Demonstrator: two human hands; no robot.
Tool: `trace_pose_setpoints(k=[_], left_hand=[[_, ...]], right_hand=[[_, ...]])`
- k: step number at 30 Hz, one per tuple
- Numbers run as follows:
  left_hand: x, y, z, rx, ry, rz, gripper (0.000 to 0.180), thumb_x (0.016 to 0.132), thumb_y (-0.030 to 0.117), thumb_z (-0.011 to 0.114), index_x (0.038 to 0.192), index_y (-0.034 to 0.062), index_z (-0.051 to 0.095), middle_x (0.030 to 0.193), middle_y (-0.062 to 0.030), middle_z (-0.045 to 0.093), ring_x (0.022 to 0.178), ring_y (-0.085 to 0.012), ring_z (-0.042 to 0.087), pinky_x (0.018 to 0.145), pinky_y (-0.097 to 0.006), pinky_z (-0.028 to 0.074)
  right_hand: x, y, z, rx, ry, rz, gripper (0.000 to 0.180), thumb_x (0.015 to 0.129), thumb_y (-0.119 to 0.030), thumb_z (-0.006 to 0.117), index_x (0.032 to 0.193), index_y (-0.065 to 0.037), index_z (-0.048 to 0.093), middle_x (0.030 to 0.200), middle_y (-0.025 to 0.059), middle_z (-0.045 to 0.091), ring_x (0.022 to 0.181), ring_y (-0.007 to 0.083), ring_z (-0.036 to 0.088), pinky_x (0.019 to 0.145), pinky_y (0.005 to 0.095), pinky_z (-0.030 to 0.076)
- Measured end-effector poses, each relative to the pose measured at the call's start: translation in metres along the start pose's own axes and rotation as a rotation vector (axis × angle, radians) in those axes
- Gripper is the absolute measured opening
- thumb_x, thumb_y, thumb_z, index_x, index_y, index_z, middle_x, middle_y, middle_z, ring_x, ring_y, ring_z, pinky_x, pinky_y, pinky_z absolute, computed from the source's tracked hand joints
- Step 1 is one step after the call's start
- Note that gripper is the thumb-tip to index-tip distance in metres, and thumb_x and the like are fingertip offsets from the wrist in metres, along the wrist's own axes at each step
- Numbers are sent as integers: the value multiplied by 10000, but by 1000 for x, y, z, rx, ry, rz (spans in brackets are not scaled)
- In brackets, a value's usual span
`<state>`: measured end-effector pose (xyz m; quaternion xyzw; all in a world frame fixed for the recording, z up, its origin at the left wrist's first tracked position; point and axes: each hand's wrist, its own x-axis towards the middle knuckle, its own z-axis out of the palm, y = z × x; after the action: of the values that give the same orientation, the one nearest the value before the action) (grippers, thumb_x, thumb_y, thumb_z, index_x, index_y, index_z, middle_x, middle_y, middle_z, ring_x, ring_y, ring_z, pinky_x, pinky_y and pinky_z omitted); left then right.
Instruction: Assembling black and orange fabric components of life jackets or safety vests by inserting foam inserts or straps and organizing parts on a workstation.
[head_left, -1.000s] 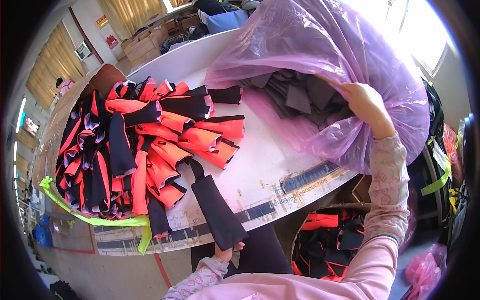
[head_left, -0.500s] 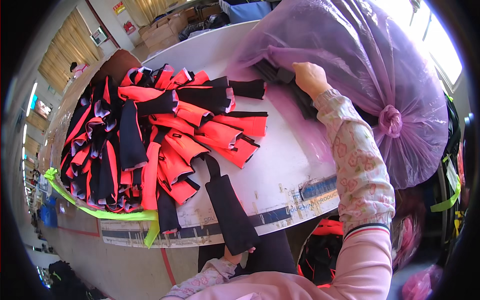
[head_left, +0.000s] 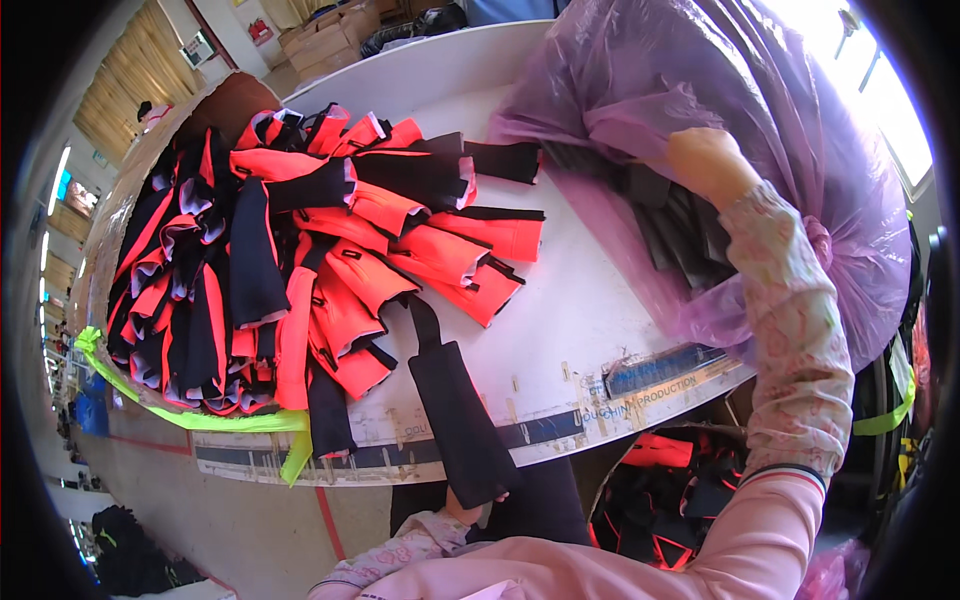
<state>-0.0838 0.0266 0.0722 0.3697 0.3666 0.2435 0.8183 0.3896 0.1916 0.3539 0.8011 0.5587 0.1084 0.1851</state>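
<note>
My left hand (head_left: 462, 511) is closed on the lower end of a long black fabric piece (head_left: 460, 420), which hangs over the table's front edge. Its narrow strap end lies on the table by the pile, and most of my fingers are hidden behind it. On the right, my right hand (head_left: 708, 163) is closed in a fist on the edge of a large purple plastic bag (head_left: 760, 90), holding it up. Several flat black pieces (head_left: 680, 225) show beneath that edge, just below my hand. Coral and black fabric pieces (head_left: 350, 250) lie heaped on the left of the table.
The white table (head_left: 590, 290) has a worn front edge. A bright green strip (head_left: 200, 420) runs along the pile's carton (head_left: 110, 230). Below the table at right, a container holds more coral and black pieces (head_left: 665, 495). Brown cartons (head_left: 325, 40) stand at the back.
My right hand has moved right with the bag's edge, uncovering more of the black pieces inside. My left hand stays on the black fabric piece.
</note>
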Motion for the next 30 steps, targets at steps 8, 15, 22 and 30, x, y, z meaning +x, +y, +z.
trace_pose_setpoints(k=[8,15,22,30], left_hand=[[-2,10,12,337,36,21,127,857,30,516,963,-32,548,786,-141,624,624,-209,622,557,-282,523],[3,-11,-6,260,7,15,217,918,126,424,994,-46,531,822,-171,626,649,-245,636,564,-317,536],[-1,-8,-4,216,-7,50,227,921,129,428,1050,-44,501,864,-176,620,661,-262,637,572,-336,546],[-1,-2,3,231,20,13,175,889,89,491,1007,-36,525,804,-145,621,647,-224,633,556,-301,533]], right_hand=[[-72,22,-19,320,478,-70,241,702,-69,583,926,-115,661,844,84,654,792,255,624,692,333,496],[-8,-57,28,334,334,-58,198,789,-133,496,907,-141,654,816,92,654,784,266,638,643,379,503],[56,-92,54,291,379,39,179,787,-134,512,859,-82,667,782,109,660,749,262,654,608,382,512],[-26,-50,25,66,144,-4,163,758,-128,540,803,-93,692,817,109,666,770,257,656,621,363,515]])
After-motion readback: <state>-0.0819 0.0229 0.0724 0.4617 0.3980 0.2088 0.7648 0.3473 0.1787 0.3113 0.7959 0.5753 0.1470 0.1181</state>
